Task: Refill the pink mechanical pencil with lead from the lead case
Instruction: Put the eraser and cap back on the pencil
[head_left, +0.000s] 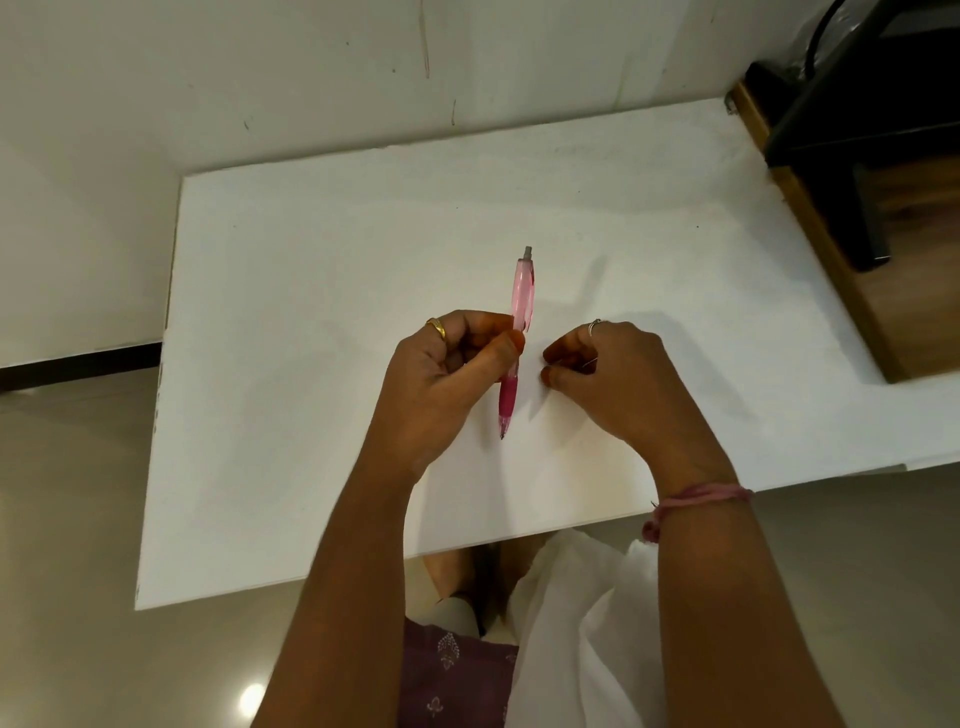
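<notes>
Left hand (441, 374) grips pink mechanical pencil (517, 338) mid-barrel over white table (311, 260), cap end away. Right hand (602, 364) beside it, fingers curled; contents unclear. Lead case not visible. Refill stage: cannot tell.

Pencil (519, 332) and both hands over the middle of the tabletop (311, 260).
Pencil in the left hand (441, 374), writing tip toward the near edge, cap end toward the wall; right hand (608, 369) just beside it to the right, apart from it; wooden cabinet (831, 249) at the tabletop's far right.
</notes>
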